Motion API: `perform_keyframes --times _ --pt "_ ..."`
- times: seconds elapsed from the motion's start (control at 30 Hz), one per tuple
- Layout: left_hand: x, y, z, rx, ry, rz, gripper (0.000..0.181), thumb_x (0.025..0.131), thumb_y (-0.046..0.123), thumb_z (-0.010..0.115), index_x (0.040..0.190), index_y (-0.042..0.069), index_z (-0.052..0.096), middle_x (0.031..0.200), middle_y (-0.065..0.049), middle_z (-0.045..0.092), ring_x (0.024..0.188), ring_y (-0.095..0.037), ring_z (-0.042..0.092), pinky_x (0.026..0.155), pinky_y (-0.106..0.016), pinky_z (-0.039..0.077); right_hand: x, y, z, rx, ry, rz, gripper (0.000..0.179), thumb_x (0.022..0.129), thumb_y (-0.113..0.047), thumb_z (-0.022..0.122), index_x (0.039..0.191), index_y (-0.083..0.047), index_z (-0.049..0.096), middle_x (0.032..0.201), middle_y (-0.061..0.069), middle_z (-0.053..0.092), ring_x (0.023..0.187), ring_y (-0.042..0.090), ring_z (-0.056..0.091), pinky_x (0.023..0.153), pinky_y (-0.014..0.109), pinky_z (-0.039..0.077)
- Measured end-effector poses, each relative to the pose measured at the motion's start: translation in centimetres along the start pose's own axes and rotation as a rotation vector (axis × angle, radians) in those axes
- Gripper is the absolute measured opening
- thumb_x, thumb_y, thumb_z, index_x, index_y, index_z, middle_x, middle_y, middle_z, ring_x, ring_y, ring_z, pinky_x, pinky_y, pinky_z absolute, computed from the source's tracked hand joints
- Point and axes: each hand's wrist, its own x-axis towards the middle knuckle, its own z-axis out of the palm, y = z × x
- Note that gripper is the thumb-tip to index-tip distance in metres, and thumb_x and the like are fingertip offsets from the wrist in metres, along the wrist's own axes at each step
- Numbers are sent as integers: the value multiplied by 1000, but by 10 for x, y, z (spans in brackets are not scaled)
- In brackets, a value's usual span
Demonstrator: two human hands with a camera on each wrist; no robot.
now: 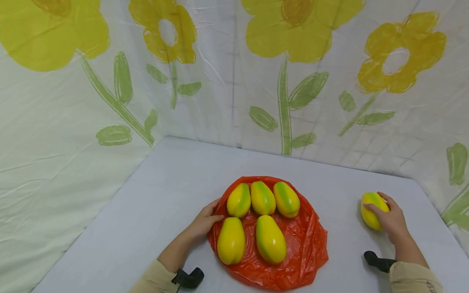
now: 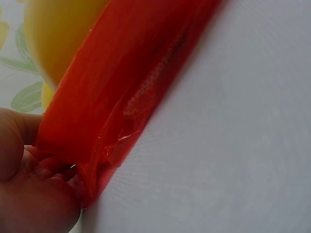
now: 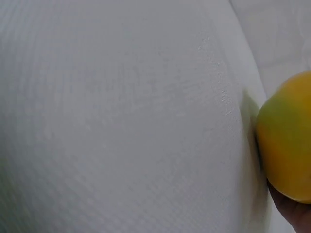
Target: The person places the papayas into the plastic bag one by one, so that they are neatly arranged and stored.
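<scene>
My left hand grips the left rim of a round tray covered in red plastic. In the left wrist view the thumb lies over the red rim and the other fingers are below it. Several yellow papayas with green streaks lie on the tray: three in a back row, with a middle papaya, and two in front, a left papaya and a right papaya. Off to the right, my right hand holds another papaya, thumb and fingers round it. The right wrist view shows this papaya close over the table.
Everything is on a white-covered table. A pale curtain printed with yellow flowers stands along the back and left edges. Black wrist bands with camera mounts, a left mount and a right mount, stick out from the sleeves.
</scene>
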Motion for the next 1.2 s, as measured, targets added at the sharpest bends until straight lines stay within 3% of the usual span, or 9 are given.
perform_keyframes --times 0.6,0.8,0.93,1.2 --pt "2 -7 -1 16 -24 12 53 93 7 45 144 8 31 145 -17 38 126 -32 44 100 -43 44 -6 -3 -2 46 44 57 82 89 -50 47 150 -15 4 151 30 8 122 45 25 105 59 31" --pt "2 -8 -1 11 -18 8 53 93 6 45 144 9 32 145 -16 39 126 -32 45 100 -43 45 -14 -9 5 107 67 96 80 89 -48 49 151 -19 6 151 27 10 118 41 29 93 49 40" --pt "2 -7 -2 8 -19 7 53 93 7 45 144 10 33 145 -15 39 125 -30 45 100 -43 45 -26 -17 17 151 73 99 78 90 -46 50 151 -26 7 152 24 11 111 34 34 81 35 43" --pt "2 -5 -2 20 -23 11 53 93 7 45 145 8 31 146 -16 38 126 -32 44 101 -43 44 -52 -37 39 174 49 2 70 92 -41 51 150 -33 13 148 18 21 99 19 36 65 15 42"
